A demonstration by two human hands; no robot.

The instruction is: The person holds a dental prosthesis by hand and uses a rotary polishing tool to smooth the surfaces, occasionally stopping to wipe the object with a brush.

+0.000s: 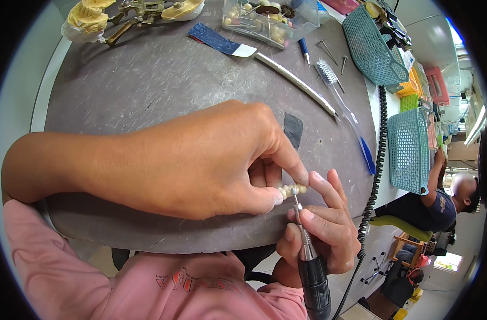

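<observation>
Over the near part of the desk [147, 96], tooth row [287, 192] pinched in my left fingers [289, 161], nearly closed, thumb and index hiding part of it. My right fingers [324, 228] are curled round the handpiece [314, 277], tip right at the teeth; contact unclear. Dark patch [293, 130] just past my left fingers, partly covered by them. Farther out: white rod [297, 80], brush [346, 108], clear box [243, 31] of bits, casts [86, 24] top left. Coiled cord [382, 133] along the right side, blue basket [410, 152] beyond.
</observation>
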